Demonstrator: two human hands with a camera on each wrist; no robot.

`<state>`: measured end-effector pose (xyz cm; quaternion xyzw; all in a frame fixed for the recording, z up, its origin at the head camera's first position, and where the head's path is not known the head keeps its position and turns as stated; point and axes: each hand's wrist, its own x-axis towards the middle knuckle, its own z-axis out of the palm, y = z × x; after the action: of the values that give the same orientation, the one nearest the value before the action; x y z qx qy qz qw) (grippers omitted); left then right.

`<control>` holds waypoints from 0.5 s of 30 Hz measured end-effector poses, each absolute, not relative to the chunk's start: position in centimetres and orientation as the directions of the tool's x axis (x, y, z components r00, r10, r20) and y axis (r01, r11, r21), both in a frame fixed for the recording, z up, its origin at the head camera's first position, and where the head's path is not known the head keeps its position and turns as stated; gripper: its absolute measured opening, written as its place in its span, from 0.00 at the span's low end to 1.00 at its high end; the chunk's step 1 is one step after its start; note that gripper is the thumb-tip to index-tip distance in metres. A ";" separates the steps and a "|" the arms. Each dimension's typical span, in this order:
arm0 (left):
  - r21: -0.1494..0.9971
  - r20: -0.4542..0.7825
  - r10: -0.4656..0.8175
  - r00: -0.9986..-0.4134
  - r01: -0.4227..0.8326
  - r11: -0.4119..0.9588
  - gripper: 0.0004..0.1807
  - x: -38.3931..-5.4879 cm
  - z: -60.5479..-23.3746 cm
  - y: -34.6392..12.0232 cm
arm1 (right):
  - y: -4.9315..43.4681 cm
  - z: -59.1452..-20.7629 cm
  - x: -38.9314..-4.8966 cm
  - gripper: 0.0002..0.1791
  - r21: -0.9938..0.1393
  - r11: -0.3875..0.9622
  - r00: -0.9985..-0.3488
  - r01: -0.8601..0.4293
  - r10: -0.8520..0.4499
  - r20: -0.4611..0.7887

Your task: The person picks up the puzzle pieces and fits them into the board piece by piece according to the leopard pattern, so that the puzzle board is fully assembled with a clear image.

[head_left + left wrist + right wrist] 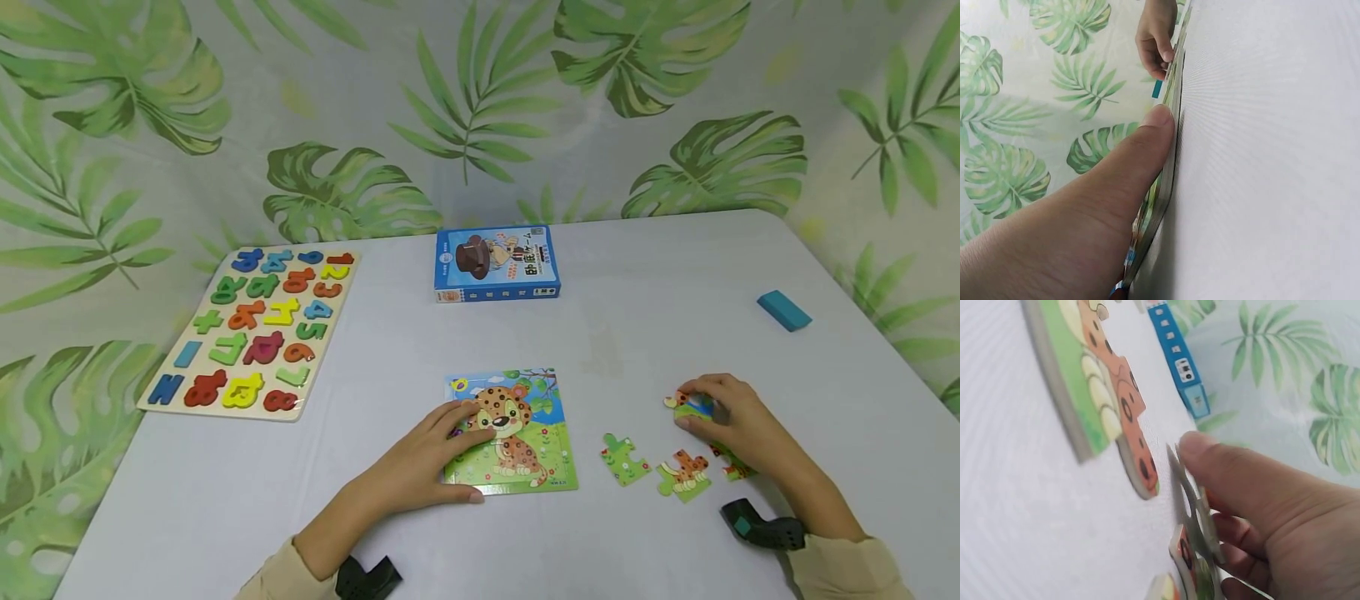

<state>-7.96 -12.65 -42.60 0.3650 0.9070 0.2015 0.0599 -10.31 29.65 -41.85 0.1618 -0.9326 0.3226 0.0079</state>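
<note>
A square leopard picture puzzle (551, 458) lies on the white table in the head view. My left hand (431, 454) rests on its left side, fingers spread over the picture and thumb along the near edge. The left wrist view shows that thumb against the edge of the puzzle board (1163, 194). Off to the right, my right hand (738, 417) pinches a jigsaw piece (693, 406) with blue and green print, seen edge-on in the right wrist view. Close by lie a green piece (622, 460), a leopard-print piece (684, 477) and another piece (735, 467) partly under the hand.
At the back stands a blue game box (495, 265). A wooden board (247, 333) of coloured letters and numbers lies at the left, and a teal block (783, 310) at the far right. Leaf-patterned cloth (480, 100) hangs behind the table.
</note>
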 end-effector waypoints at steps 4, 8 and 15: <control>0.408 0.050 0.691 -0.721 0.646 0.645 0.41 -7.9 -42.7 -12.7 | 29.1 -41.3 -10.2 0.22 -0.585 0.743 -0.944 -0.325 -0.297 0.148; 0.401 0.066 0.699 -0.712 0.660 0.635 0.41 -8.0 -42.7 -12.7 | 27.8 -40.4 -9.8 0.24 -0.576 0.721 -0.923 -0.385 -0.312 0.226; 0.365 0.080 0.701 -0.709 0.675 0.641 0.40 -7.9 -42.7 -12.6 | 23.6 -39.3 -9.0 0.29 -0.514 0.661 -0.837 -0.547 -0.407 0.367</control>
<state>-7.93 -12.59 -42.69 0.3801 0.9051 0.1873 0.0342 -8.96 23.65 -39.26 0.2634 -0.9046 0.3164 0.1106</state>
